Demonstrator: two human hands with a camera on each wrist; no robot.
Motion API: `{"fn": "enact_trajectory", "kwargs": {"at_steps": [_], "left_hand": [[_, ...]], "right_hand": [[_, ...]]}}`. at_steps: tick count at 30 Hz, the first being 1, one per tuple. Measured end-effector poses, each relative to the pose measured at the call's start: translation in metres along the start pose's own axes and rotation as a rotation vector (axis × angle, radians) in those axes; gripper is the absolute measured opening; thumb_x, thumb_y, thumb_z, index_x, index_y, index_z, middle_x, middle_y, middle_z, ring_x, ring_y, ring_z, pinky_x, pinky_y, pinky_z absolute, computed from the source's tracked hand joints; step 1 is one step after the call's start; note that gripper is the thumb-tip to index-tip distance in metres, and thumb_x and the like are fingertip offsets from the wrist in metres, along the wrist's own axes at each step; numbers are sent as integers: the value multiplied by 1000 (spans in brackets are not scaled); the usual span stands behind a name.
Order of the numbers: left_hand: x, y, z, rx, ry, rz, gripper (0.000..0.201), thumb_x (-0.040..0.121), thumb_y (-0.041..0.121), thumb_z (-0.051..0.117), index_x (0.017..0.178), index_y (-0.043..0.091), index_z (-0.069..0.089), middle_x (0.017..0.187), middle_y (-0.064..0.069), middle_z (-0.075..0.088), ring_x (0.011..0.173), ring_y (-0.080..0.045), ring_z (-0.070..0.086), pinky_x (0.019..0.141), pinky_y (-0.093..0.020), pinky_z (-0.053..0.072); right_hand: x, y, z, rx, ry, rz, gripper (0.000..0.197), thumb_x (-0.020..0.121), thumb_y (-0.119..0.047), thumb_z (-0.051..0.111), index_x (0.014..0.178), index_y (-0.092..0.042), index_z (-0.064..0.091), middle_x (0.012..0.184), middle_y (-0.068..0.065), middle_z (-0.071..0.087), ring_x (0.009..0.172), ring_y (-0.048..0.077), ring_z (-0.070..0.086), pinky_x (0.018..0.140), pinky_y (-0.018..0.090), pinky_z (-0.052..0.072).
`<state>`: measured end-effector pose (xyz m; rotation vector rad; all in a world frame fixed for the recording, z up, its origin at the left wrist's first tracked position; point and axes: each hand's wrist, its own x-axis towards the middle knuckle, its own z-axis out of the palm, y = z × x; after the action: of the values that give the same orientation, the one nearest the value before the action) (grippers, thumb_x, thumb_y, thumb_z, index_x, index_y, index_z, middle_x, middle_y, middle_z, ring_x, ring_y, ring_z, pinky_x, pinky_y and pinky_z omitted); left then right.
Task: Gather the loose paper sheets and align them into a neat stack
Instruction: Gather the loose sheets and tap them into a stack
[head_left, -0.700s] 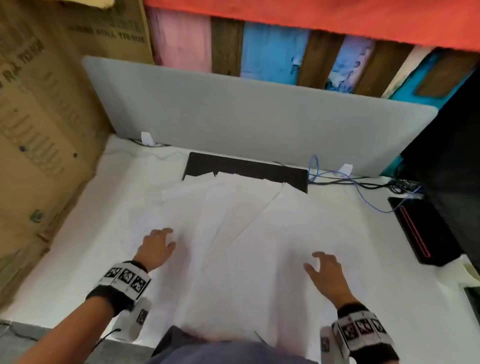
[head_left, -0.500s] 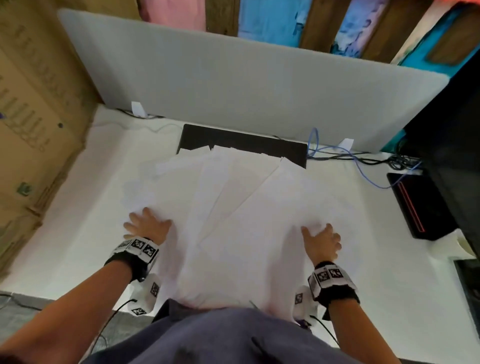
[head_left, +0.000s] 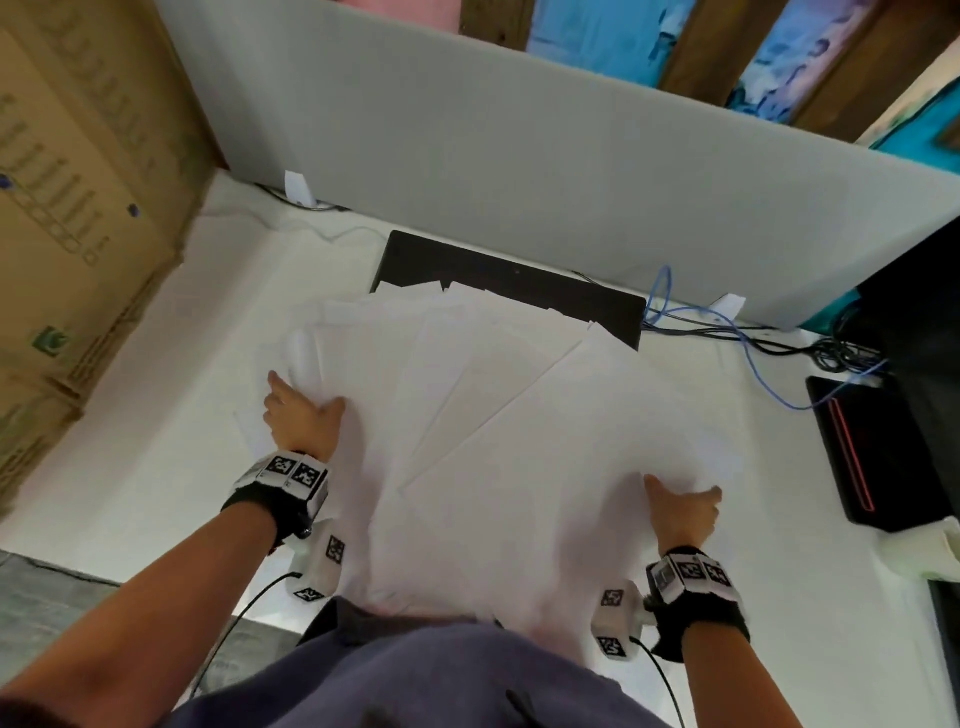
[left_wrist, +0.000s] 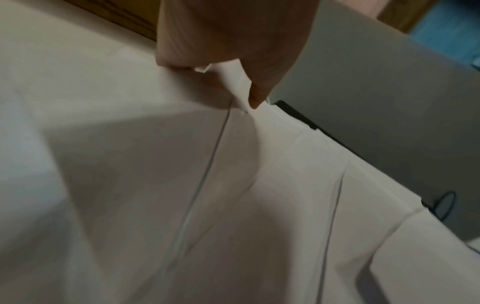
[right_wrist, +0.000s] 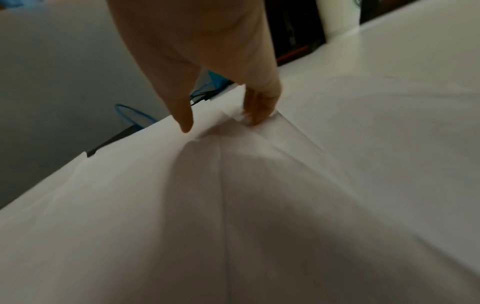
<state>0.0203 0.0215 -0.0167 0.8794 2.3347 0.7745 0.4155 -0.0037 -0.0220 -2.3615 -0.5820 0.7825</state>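
Behind fanned paper sheets (head_left: 519, 441), black panel (head_left: 519, 275) partly underneath; blue cable (head_left: 749, 358) alongside; left hand (head_left: 301, 415), right hand (head_left: 683, 512) pinched on edges.

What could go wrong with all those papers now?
Creasing: the left hand pinches the paper sheets, and their edge curls up between its fingers, so squeezing harder might fold it. Sliding off: the sheets' near ends reach the front edge of the table by the lap, so a push from the right hand might tip some over.
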Motion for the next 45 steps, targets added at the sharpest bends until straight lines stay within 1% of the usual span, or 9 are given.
{"fn": "enact_trajectory", "kwargs": {"at_steps": [7, 12, 18, 23, 27, 31, 36, 40, 45], "left_hand": [[0, -6, 3, 17, -116, 247, 67, 89, 15, 59, 146, 22, 25, 147, -23, 15, 131, -43, 26, 109, -46, 24], [2, -7, -7, -391, -7, 27, 84, 86, 18, 65, 149, 19, 9, 148, -21, 21, 133, -33, 34, 109, -33, 27], [11, -13, -24, -476, -246, -150, 36, 83, 7, 67, 114, -7, 57, 112, -25, 62, 88, -29, 60, 70, -34, 49], [6, -3, -26, -439, -396, -89, 36, 85, 12, 65, 117, -1, 57, 105, -13, 62, 97, -28, 59, 82, -34, 45], [14, -4, -36, -456, -458, -151, 26, 81, 21, 70, 103, 12, 59, 101, -10, 65, 96, -29, 60, 89, -38, 46], [20, -15, -29, -429, -551, -180, 79, 51, 40, 85, 118, 8, 57, 116, -10, 63, 109, -31, 57, 102, -48, 40], [2, 2, -34, -423, -609, -131, 46, 76, -11, 64, 119, 1, 54, 115, -20, 60, 110, -36, 55, 100, -50, 40], [4, 5, -47, -566, -686, -183, 32, 79, -8, 59, 107, 7, 60, 96, -6, 71, 91, -28, 63, 84, -40, 48], [-8, 27, -27, -601, -711, -125, 19, 86, 4, 58, 104, 11, 59, 89, 1, 69, 91, -21, 61, 91, -36, 44]], "right_hand": [[-4, -15, 25, 59, -373, -212, 59, 73, -5, 75, 125, 1, 48, 118, 17, 60, 106, 33, 58, 86, 42, 51], [-7, -29, 22, 227, -455, -192, 37, 78, 4, 66, 114, 6, 57, 103, 16, 63, 91, 32, 61, 51, 17, 51], [-15, -38, 28, 341, -528, -200, 39, 79, 4, 65, 116, -2, 54, 103, 14, 62, 80, 27, 60, 52, 20, 53], [-31, -48, 57, 152, -646, -227, 37, 75, 9, 67, 111, 8, 58, 99, 18, 64, 89, 32, 62, 76, 36, 53], [-28, -53, 49, 261, -624, -198, 17, 77, 8, 65, 93, 3, 61, 82, 11, 63, 74, 28, 59, 53, 20, 53], [-38, -56, 62, 269, -785, -198, 56, 63, -1, 77, 115, -3, 57, 106, 13, 66, 96, 31, 62, 82, 38, 54], [-48, -60, 72, 224, -835, -168, 40, 72, 4, 73, 110, 1, 61, 108, 17, 67, 100, 33, 63, 93, 46, 49], [-33, -50, 59, 273, -805, -115, 66, 51, -23, 88, 108, 0, 63, 105, 18, 68, 99, 33, 65, 93, 46, 50], [-48, -50, 67, 239, -809, -176, 16, 78, 3, 68, 93, -2, 65, 84, 9, 70, 84, 29, 64, 74, 32, 54]]}}
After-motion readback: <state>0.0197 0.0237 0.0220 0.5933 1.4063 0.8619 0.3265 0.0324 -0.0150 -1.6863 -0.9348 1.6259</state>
